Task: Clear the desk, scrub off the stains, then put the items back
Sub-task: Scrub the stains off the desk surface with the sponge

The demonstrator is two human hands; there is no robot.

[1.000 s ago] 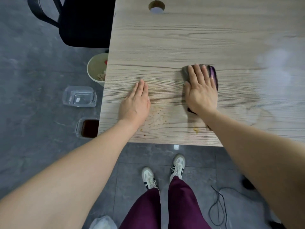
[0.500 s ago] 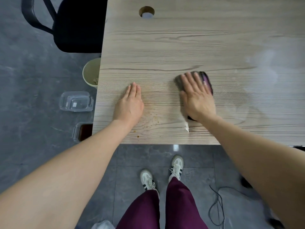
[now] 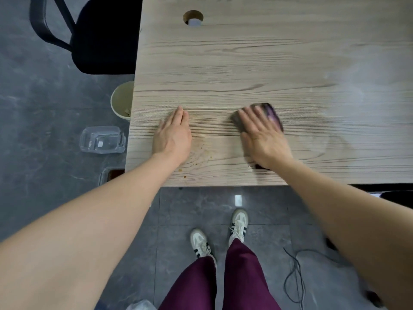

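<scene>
Wood-grain desk (image 3: 245, 52), brown-speckled: right hand (image 3: 263, 139) flat on cloth (image 3: 271, 113), left hand (image 3: 173, 136) flat.

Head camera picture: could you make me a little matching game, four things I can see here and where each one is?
Things:
1. cloth
2. brown specks
3. clear plastic container
4. round hole

Places:
A. on the floor, left of the desk
B. far part of the desktop
C. under the right hand
D. on the desk between the two hands

Pairs: 1-C, 2-D, 3-A, 4-B
</scene>
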